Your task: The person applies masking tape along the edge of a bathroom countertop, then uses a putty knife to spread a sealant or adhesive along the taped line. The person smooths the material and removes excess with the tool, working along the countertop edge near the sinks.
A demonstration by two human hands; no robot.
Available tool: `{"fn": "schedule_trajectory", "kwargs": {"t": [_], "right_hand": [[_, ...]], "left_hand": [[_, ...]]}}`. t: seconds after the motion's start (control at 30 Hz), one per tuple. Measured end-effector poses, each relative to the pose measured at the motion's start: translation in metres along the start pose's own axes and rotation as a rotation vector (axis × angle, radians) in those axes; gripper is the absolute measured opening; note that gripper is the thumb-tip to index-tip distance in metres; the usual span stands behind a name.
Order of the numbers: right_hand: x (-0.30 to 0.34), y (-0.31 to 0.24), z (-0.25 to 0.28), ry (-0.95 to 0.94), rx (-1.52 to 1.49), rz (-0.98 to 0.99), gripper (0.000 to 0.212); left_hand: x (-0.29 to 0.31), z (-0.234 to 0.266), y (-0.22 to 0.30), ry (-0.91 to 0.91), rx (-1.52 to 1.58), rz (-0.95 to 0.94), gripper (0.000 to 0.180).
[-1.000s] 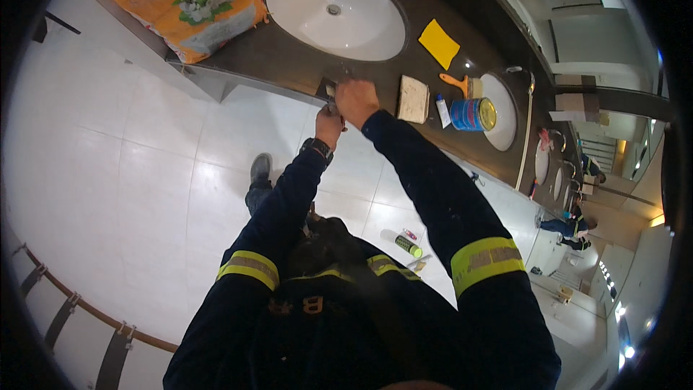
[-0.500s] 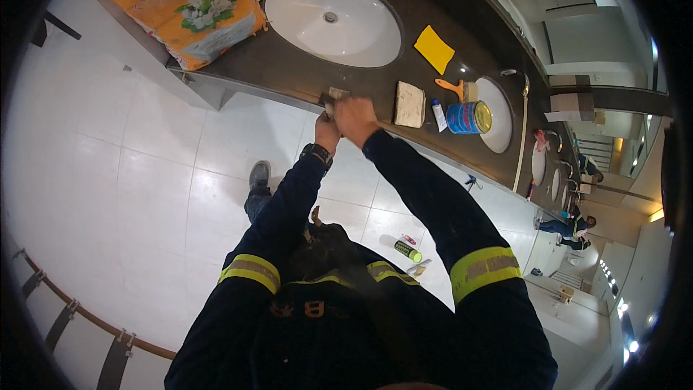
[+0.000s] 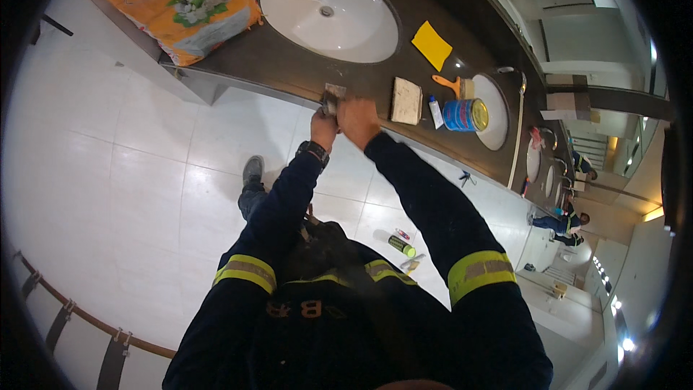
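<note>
Scraper-like blade (image 3: pixel 332 94): thin, flat and grey, at the near edge of the dark brown counter (image 3: pixel 289 76); it marks the centre of the clock.
Left hand (image 3: pixel 325 129): curled narrow just below the blade, towards 6 o'clock; whether its fingers grip it, I cannot tell.
Right hand (image 3: pixel 359 121): a bent fist at 4 o'clock, beside the left hand; its palm is hidden, so its hold cannot be told.
Handling: probably light and stiff, with a possibly sharp edge; best held well back from that edge.
White oval basin (image 3: pixel 354 18): 12 o'clock.
Orange sack (image 3: pixel 162 18): 10 o'clock, flower-printed.
Yellow sheet (image 3: pixel 432 45): 2 o'clock.
Towards 3 o'clock: off-white block (image 3: pixel 407 101), small tube (image 3: pixel 436 111), blue can (image 3: pixel 459 115), orange-handled paintbrush (image 3: pixel 449 83).
White tiled floor (image 3: pixel 148 173): green canister (image 3: pixel 399 245) at 5 o'clock.
</note>
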State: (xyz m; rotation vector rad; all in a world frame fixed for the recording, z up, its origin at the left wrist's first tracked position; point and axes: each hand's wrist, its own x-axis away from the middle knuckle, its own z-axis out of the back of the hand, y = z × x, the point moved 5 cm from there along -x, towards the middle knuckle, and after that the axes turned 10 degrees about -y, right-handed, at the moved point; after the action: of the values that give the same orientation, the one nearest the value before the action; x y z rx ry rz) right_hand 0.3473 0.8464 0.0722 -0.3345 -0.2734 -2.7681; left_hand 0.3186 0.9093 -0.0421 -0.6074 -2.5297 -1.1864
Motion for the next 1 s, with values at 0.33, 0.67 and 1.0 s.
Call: {"fn": "schedule_trajectory", "kwargs": {"t": [0.33,0.67,1.0], "right_hand": [[0.009,-0.003,0.000,0.085,0.147,0.086,0.021],[0.017,0.002,-0.002,0.019,0.144,0.135,0.021],[0.021,-0.004,0.014,-0.035,0.081,0.210,0.017]], "left_hand": [[-0.008,0.014,-0.011,0.089,-0.013,0.048,0.020],[-0.007,0.009,-0.008,-0.018,-0.048,0.045,0.018],[-0.008,0.019,-0.008,-0.124,-0.056,0.113,0.026]]}}
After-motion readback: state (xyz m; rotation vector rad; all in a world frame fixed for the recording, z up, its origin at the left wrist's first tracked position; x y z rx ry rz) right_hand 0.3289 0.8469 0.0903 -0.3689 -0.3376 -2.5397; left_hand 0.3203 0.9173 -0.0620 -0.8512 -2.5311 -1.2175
